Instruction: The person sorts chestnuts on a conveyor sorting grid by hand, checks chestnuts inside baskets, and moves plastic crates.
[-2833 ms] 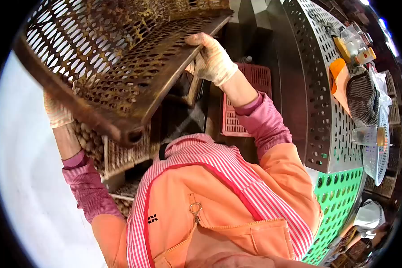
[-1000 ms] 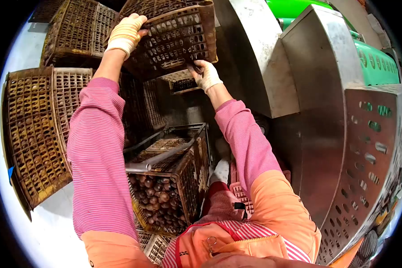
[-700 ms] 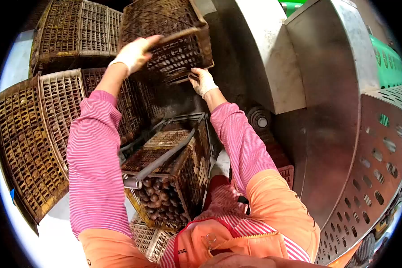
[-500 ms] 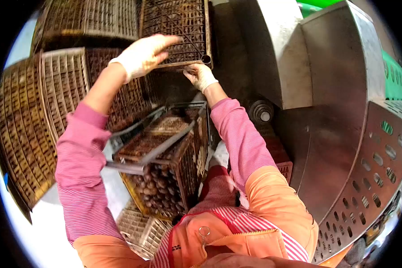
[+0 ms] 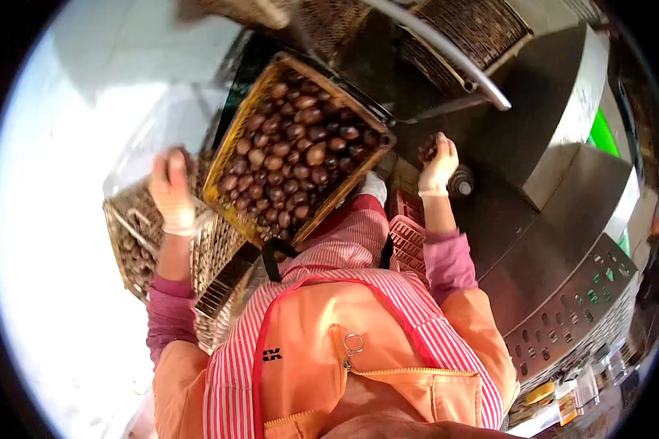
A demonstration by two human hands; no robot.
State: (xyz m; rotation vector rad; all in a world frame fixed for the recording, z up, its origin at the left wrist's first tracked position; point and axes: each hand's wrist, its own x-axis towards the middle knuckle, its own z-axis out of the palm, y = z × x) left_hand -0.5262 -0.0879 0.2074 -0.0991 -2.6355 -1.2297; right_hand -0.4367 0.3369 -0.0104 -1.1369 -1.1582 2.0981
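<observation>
A worn yellow-brown crate (image 5: pixel 220 192) stands in front of my body, tilted in view, full of glossy dark brown round things (image 5: pixel 289 157) like fruits or nuts. Out to its left, my left hand (image 5: pixel 172 194), in a pale glove, is closed. A dark edge shows beyond its fingers, but blur hides what it is. To the right of the crate, my gloved right hand (image 5: pixel 438 174) is raised. Its fingers are closed around dark brown lumps (image 5: pixel 427 151), of the same colour as those in the crate.
A second crate (image 5: pixel 135 219) with similar contents sits at the left. A metal bar (image 5: pixel 447 55) crosses the top. More crates (image 5: pixel 483 33) stand behind it. Red baskets (image 5: pixel 408 238) are by my leg, and a steel housing (image 5: pixel 527 256) fills the right side.
My view has swung down and closer to the filled crate. Both hands have left the stacked crate and are now apart, either side of the filled one. The right hand now holds dark lumps.
</observation>
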